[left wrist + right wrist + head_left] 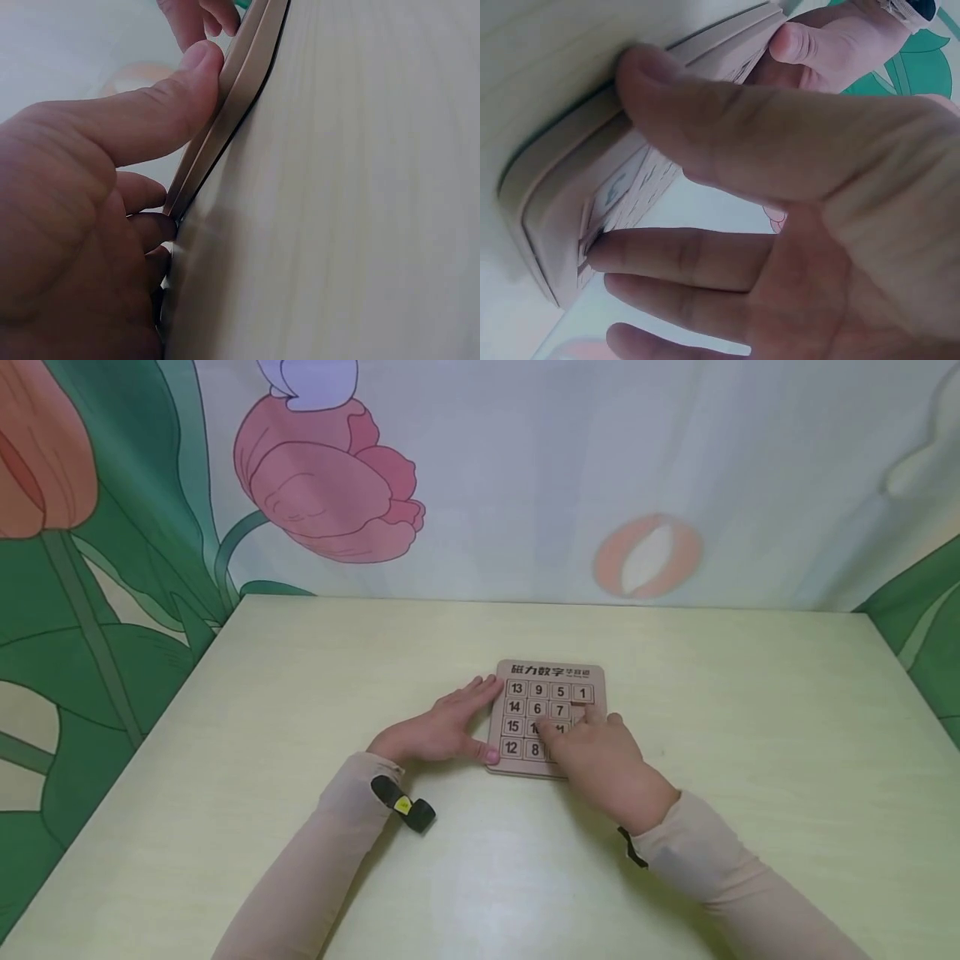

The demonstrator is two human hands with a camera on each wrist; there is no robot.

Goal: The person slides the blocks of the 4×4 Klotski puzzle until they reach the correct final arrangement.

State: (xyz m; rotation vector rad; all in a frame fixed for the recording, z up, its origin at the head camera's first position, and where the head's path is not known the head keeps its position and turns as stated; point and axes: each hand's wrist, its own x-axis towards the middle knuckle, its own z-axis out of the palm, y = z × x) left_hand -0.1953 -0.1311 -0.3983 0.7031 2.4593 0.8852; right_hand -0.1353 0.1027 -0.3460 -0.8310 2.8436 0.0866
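Observation:
A wooden sliding number puzzle (551,672) lies flat on the table, numbered tiles in rows in its frame. My left hand (444,723) spreads along its left side, thumb on the lower left corner and fingers at the upper left edge. In the left wrist view, that thumb (169,109) presses the board's side. My right hand (606,764) reaches over the lower right part, one fingertip on the tiles near 10 and 11, another below tile 1 (582,693). It hides several tiles. In the right wrist view, its extended fingers (682,255) touch the tile face.
The pale wooden table (720,693) extends around the puzzle on all sides. Behind it hangs a curtain (510,485) printed with large flowers and leaves. A black strap with a small camera (405,806) sits on the left wrist.

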